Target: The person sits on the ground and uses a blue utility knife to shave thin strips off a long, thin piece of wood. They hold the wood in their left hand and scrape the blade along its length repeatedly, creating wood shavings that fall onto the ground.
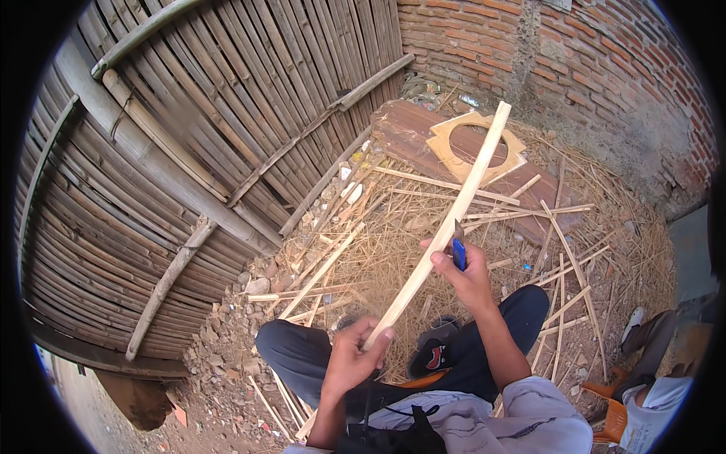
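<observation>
Patterned light shirt (529, 412) at the lower edge, dark strap-like item (404, 435) over it. Beyond: pale wooden strip (470, 184), held slantwise above the lap, far end up and to the right over a panel with a round hole (446, 155). Left hand (355, 354) has fingers closed round the near end. Right hand (467, 278) pinches the strip around mid-length and also holds a blue utility knife (459, 255), blade pointing up beside the wood.

Step looks like knife work on the strip — my judgement. To do it well: keep the left grip firm and behind the edge, hold the blade at a shallow angle, take light strokes along the grain, aim away from knees and fingers.

Hard to make out: whether the blade touches the wood; the strip's underside; its near end, covered by the left hand; right fingertips, partly behind the strip. A co-worker (652, 356) is cut off at right — hands unclear.
</observation>
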Demonstrator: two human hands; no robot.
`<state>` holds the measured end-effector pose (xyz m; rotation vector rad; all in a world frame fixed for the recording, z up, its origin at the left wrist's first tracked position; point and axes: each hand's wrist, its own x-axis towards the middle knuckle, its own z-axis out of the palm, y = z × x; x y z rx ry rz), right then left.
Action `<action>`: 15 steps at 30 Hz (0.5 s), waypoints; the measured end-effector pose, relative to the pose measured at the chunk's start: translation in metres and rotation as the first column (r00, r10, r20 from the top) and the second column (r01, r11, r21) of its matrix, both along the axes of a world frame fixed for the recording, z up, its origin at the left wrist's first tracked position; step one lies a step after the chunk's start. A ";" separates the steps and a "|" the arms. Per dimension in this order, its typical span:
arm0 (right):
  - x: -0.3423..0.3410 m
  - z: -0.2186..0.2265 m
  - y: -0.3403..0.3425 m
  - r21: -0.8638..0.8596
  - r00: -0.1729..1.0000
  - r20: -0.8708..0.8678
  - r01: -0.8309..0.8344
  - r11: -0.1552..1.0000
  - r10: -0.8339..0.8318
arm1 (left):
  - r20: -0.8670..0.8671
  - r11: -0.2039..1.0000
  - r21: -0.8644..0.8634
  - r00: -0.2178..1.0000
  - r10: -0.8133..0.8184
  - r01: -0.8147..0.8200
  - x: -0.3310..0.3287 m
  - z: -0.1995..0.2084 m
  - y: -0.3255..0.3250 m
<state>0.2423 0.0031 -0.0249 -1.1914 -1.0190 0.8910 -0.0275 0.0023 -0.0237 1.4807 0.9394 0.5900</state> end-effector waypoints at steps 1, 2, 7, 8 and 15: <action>-0.002 0.003 0.000 0.001 0.999 -0.050 -0.020 1.000 0.020 | -0.028 0.999 0.022 0.999 -0.027 0.027 -0.001 0.001 0.001; -0.005 0.004 0.000 -0.001 0.996 -0.085 -0.019 1.000 0.019 | -0.057 0.998 0.042 0.997 -0.053 0.055 -0.001 0.002 0.002; -0.016 0.010 -0.005 -0.022 0.994 -0.098 -0.042 0.999 0.040 | 0.185 1.000 0.008 0.982 -0.026 0.025 0.009 -0.005 0.009; -0.019 0.010 -0.006 -0.021 0.996 -0.071 -0.053 0.998 0.051 | 0.221 0.999 0.025 0.975 -0.034 0.029 0.011 -0.006 0.012; -0.029 0.013 -0.013 0.027 0.991 0.002 -0.133 0.991 0.133 | 0.231 0.993 -0.108 0.973 -0.018 0.044 0.022 0.018 0.014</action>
